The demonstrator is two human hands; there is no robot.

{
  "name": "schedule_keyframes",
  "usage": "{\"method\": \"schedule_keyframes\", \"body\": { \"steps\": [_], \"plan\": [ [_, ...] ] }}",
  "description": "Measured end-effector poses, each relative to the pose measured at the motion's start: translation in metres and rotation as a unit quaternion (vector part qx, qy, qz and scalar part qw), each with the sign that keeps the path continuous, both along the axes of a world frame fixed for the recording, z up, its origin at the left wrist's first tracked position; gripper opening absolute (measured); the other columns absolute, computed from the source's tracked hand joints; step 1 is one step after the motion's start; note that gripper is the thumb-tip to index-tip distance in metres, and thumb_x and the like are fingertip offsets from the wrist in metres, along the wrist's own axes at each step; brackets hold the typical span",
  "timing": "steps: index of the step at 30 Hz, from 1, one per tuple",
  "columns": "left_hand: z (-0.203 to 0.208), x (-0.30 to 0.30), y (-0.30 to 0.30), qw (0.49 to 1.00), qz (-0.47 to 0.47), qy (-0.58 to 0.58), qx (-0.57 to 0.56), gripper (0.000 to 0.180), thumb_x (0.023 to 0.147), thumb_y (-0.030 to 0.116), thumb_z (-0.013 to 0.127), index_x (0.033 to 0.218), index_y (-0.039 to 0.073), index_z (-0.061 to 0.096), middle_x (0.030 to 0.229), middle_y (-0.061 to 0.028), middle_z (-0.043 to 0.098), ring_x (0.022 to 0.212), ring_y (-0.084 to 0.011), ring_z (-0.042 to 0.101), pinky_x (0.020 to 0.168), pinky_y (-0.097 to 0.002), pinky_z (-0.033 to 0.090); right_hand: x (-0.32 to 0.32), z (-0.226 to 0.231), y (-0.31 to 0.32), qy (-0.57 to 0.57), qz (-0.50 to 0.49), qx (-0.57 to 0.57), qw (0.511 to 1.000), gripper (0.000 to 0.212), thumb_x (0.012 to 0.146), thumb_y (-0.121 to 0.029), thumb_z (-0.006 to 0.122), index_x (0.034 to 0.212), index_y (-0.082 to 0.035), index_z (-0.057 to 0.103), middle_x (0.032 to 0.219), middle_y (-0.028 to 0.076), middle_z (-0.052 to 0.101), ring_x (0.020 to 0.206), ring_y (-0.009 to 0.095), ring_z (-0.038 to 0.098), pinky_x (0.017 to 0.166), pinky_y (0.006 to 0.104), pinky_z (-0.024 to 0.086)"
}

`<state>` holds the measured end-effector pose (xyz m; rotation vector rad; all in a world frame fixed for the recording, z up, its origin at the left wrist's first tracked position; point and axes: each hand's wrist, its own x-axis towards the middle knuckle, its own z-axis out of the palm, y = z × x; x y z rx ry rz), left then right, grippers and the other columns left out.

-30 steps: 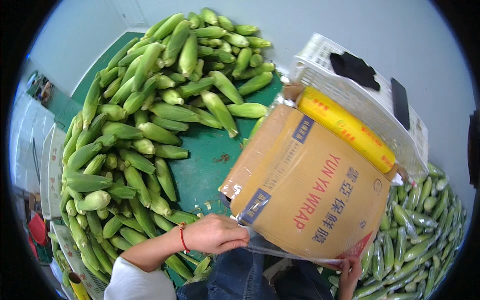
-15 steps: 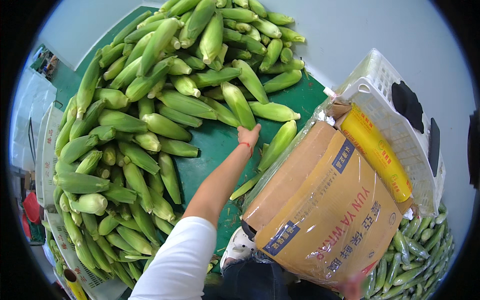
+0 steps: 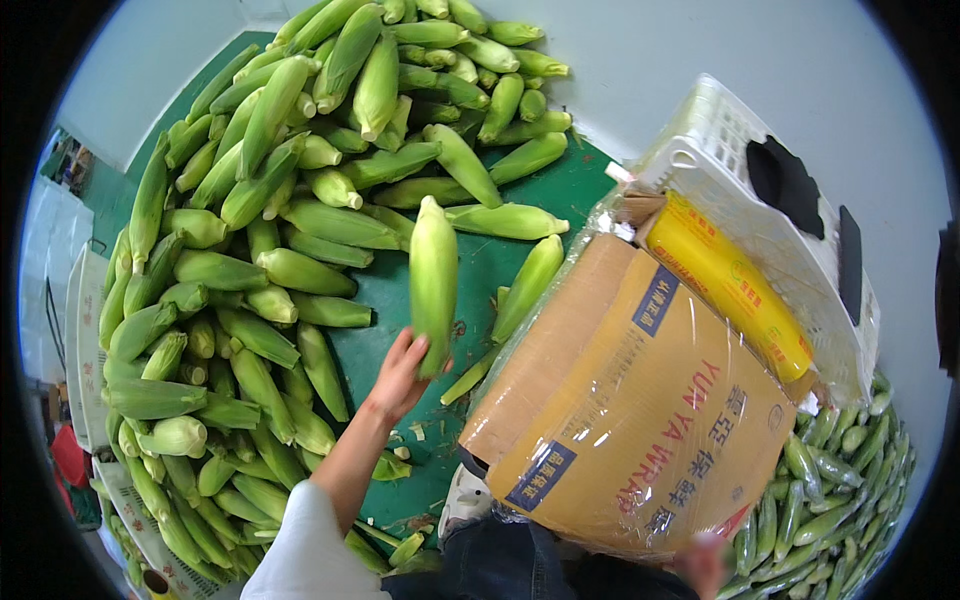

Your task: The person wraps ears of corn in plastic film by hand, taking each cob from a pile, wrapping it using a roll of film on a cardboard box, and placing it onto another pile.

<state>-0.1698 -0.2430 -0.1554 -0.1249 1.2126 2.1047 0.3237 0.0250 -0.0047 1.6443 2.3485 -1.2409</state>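
My left hand (image 3: 402,372) grips an ear of corn (image 3: 433,270) in its green husk by the lower end. The ear stands nearly upright above the green floor (image 3: 390,270). To its left and beyond lies a big heap of unwrapped corn ears (image 3: 340,215). Two more ears lie apart at the right of the heap, one of them a green ear (image 3: 528,288) beside the carton. At the lower edge, my right hand (image 3: 703,562) is by the near corner of the cardboard carton (image 3: 640,400); it is blurred and its fingers cannot be made out.
The carton is covered in clear film, with a yellow roll (image 3: 730,285) on its far right side. Behind stands a white plastic crate (image 3: 690,160) with a black cloth (image 3: 785,185) on it. Film-wrapped corn (image 3: 830,500) is piled at the lower right. White crates (image 3: 90,340) line the left.
My left hand has drawn the ear of corn from the heap's right edge back toward me and raised it upright. The view has shifted slightly. My right hand stays near the carton's corner.
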Motion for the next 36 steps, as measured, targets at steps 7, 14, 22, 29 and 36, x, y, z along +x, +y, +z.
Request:
{"method": "schedule_keyframes", "body": {
  "steps": [7,14,22,29,36],
  "plan": [
    [0.132,0.045,-0.019,0.992,-0.098,0.036,0.077,0.054,0.094,0.051,0.053,0.117,0.002,0.048,0.103,-0.0111,0.057,0.071,-0.0177,0.056,0.055,-0.0257,0.044,-0.004,-0.019,0.009,0.015,0.031,0.039,0.999,0.014,0.091,-0.012,0.06,0.093,0.002,0.063,0.077,0.007,0.065,0.072,0.014,0.06,0.07,0.0276,0.049],
    [0.197,0.107,0.051,0.73,-0.324,0.574,-0.179,0.089,0.077,0.026,0.078,0.147,0.006,0.027,0.118,-0.0207,0.06,0.101,-0.0352,0.064,0.086,-0.0353,0.052,-0.015,-0.009,-0.001,0.061,0.022,0.078,0.995,0.018,0.088,-0.018,0.064,0.095,-0.001,0.066,0.088,0.011,0.069,0.08,0.019,0.067,0.075,0.0303,0.051],
    [0.189,0.132,0.144,0.544,-0.565,0.594,-0.178,0.057,0.084,0.038,0.069,0.135,0.02,0.051,0.123,-0.0153,0.059,0.097,-0.0387,0.063,0.074,-0.0418,0.053,0.002,0.046,-0.033,0.24,-0.059,0.013,0.969,0.009,0.093,-0.01,0.058,0.093,-0.002,0.061,0.086,0.009,0.067,0.078,0.018,0.065,0.071,0.0297,0.051],
    [0.192,0.12,0.159,0.638,-0.562,0.484,-0.207,0.058,0.09,0.033,0.063,0.14,0.01,0.045,0.128,-0.0188,0.056,0.116,-0.0295,0.057,0.096,-0.0361,0.045,-0.121,0.01,0.043,0.167,0.242,0.355,0.888,0.051,0.079,-0.031,0.071,0.119,-0.005,0.054,0.12,0.014,0.058,0.11,0.032,0.056,0.093,0.042,0.045],
    [0.161,0.181,0.082,0.58,-0.241,0.683,-0.372,0.078,0.07,0.024,0.081,0.134,-0.002,0.044,0.124,-0.0231,0.056,0.115,-0.0342,0.056,0.097,-0.0427,0.044,-0.139,-0.009,0.055,0.182,0.186,0.361,0.896,0.05,0.075,-0.038,0.072,0.11,-0.006,0.059,0.106,0.011,0.06,0.095,0.032,0.06,0.08,0.0418,0.049]
  ]
}}
